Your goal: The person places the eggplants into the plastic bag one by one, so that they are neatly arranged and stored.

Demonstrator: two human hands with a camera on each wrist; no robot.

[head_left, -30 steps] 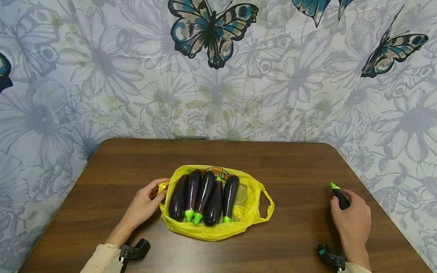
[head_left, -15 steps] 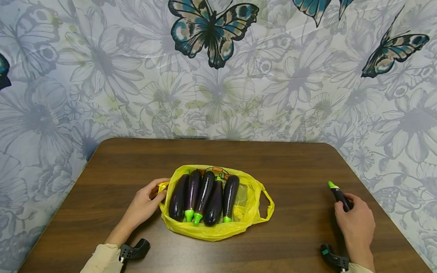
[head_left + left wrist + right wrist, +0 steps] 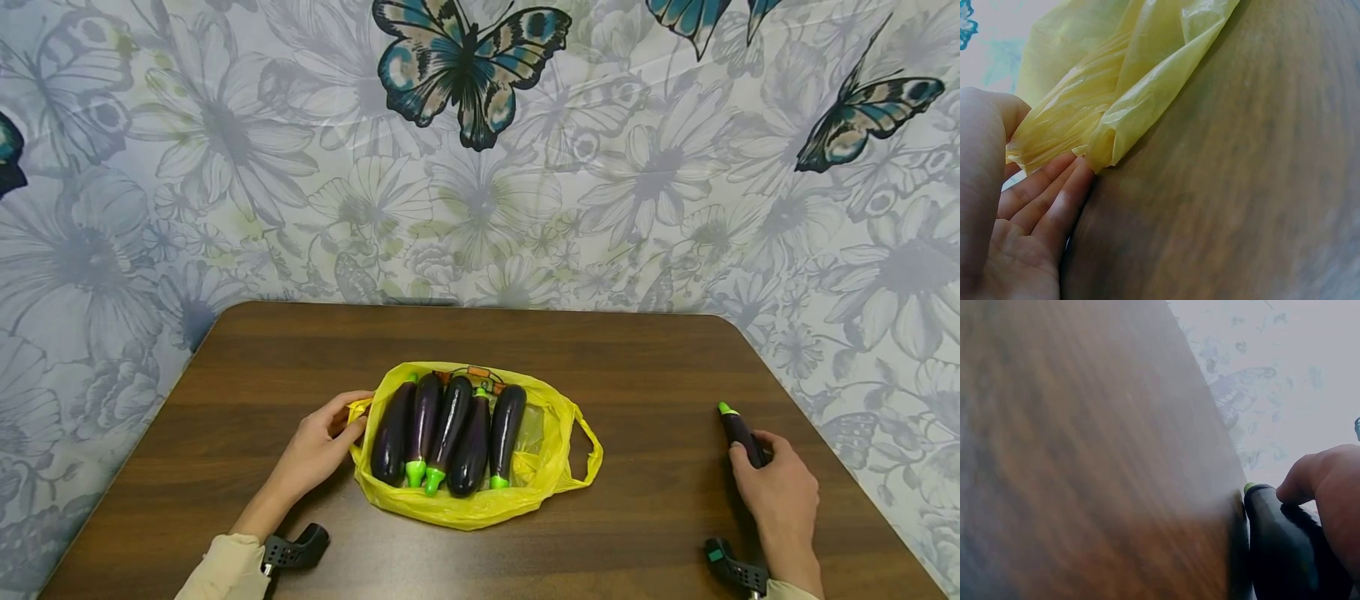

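A yellow plastic bag (image 3: pixel 480 518) lies spread on the table, its mouth facing up. Several dark purple eggplants (image 3: pixel 452 425) with bright green stem ends lie side by side in it. At the bag's left edge my left hand (image 3: pixel 318 446) pinches the gathered plastic; the left wrist view shows the bunched bag (image 3: pixel 1129 81) between thumb and fingers. Far to the right, my right hand (image 3: pixel 780 487) grips another eggplant (image 3: pixel 738 433), green tip pointing away from me. In the right wrist view the thumb lies against this eggplant (image 3: pixel 1285 550), and the other fingers are mostly hidden.
The brown wooden table (image 3: pixel 637 358) has rounded far corners and ends at a wall covering (image 3: pixel 480 225) with flowers and butterflies. A loop handle (image 3: pixel 588 450) sticks out at the bag's right. Small orange pieces (image 3: pixel 480 372) show at the bag's far rim.
My right hand has shifted slightly right and toward me, and more of its eggplant shows now. The left hand and the bag have stayed put.
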